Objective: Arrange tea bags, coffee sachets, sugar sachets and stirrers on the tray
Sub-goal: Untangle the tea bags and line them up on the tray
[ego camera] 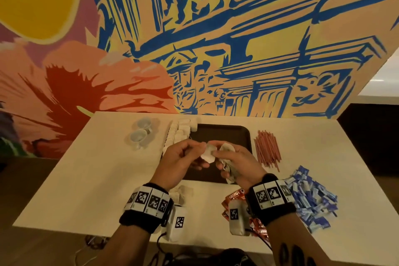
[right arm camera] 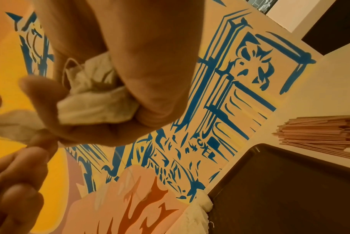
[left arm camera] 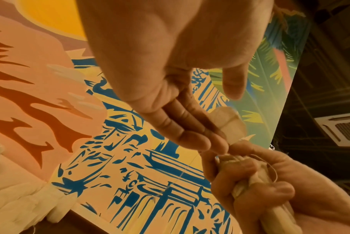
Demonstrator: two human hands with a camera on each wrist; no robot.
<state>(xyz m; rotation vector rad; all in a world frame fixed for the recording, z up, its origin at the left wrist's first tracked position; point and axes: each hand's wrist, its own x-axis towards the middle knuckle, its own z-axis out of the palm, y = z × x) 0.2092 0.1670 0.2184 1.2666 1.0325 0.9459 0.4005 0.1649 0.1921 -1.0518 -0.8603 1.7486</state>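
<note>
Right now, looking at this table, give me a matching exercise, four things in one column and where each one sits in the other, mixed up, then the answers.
Things:
1. stirrers
2. blue sachets
3. clear cups
4. bunch of tea bags

Places:
A. held in the right hand
B. far left of the tray
C. piled at the table's near right
D. just right of the tray

Pairs: 1-D, 2-C, 3-B, 4-A

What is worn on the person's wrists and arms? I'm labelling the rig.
Each wrist carries a black band with white square-code tags and a small white camera pod, cabled. The right forearm shows dark tattoo marks. No sleeves.
</note>
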